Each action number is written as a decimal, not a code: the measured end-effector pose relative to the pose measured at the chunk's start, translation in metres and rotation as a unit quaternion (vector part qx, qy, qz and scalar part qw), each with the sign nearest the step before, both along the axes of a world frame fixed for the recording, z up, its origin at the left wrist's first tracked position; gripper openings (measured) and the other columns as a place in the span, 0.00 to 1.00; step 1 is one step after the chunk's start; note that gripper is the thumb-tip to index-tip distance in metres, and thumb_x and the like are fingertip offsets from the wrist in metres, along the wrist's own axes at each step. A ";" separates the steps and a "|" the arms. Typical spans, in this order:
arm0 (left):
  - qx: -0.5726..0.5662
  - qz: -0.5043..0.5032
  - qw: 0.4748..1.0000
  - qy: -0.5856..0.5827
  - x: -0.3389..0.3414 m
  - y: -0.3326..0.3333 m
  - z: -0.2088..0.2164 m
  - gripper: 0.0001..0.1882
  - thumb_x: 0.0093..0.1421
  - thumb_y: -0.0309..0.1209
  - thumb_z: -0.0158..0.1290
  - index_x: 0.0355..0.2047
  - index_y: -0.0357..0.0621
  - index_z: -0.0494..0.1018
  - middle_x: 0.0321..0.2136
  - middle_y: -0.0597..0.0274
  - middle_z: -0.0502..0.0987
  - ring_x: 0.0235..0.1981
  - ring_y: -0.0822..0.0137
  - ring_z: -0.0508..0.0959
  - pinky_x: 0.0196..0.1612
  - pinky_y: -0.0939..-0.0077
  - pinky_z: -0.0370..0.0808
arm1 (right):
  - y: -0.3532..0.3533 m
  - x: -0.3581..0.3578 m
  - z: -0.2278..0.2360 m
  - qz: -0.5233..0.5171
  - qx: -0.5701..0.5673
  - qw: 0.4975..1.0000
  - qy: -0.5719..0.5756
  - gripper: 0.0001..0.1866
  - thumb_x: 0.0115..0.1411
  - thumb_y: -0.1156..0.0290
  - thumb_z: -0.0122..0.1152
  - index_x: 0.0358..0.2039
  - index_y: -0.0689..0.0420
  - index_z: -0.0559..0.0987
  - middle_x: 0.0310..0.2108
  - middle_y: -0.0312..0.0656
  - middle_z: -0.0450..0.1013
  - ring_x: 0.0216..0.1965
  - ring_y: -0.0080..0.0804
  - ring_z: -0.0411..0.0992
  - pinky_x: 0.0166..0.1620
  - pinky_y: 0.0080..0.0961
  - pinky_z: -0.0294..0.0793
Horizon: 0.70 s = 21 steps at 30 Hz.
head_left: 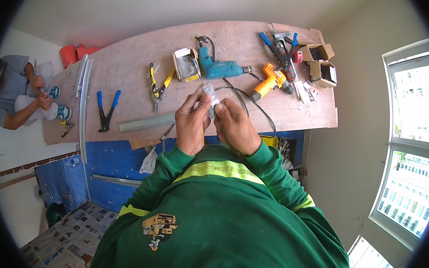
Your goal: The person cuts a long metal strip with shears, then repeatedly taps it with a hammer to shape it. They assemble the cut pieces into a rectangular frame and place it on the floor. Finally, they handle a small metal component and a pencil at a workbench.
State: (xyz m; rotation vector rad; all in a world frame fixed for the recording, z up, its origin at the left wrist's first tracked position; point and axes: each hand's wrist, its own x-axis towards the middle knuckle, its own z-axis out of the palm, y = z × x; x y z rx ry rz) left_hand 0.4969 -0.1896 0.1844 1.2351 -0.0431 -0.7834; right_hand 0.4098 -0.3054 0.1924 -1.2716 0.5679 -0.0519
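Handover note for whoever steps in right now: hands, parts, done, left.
Left hand: closed on a small clear packet, held above the plywood worktop.
Right hand: fingers on the same packet from the other side; contents too small to tell.
On the top: metal channel strip just ahead of the hands, yellow-handled snips, blue-handled pliers, blue corded drill, orange drill, open small-parts box, cardboard boxes.
Another person crouches at the far left.
Done: packet picked up.
Left: packet not yet visibly emptied; strip lies untouched.
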 end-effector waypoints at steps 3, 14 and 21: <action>0.009 -0.020 1.000 -0.003 -0.004 0.001 0.000 0.23 0.73 0.38 0.58 0.64 0.42 0.75 0.32 0.76 0.71 0.24 0.84 0.62 0.23 0.86 0.58 | -0.011 0.006 -0.003 -0.055 0.022 0.998 -0.025 0.17 0.78 0.56 0.48 0.38 0.56 0.72 0.24 0.33 0.69 0.19 0.20 0.67 0.23 0.20 0.69; -0.084 -0.013 0.996 -0.007 0.009 0.005 -0.011 0.27 0.75 0.38 0.54 0.70 0.40 0.67 0.33 0.75 0.68 0.27 0.83 0.63 0.25 0.87 0.58 | -0.003 -0.018 0.000 0.051 0.067 0.996 0.013 0.17 0.79 0.57 0.46 0.39 0.57 0.72 0.22 0.35 0.68 0.17 0.20 0.65 0.21 0.19 0.63; -0.091 -0.022 0.996 -0.006 0.007 0.005 -0.012 0.30 0.72 0.31 0.59 0.71 0.39 0.65 0.32 0.75 0.67 0.26 0.84 0.59 0.26 0.85 0.56 | -0.002 -0.017 -0.001 0.065 0.043 0.997 0.023 0.18 0.80 0.55 0.46 0.38 0.56 0.71 0.22 0.34 0.69 0.17 0.20 0.66 0.21 0.19 0.64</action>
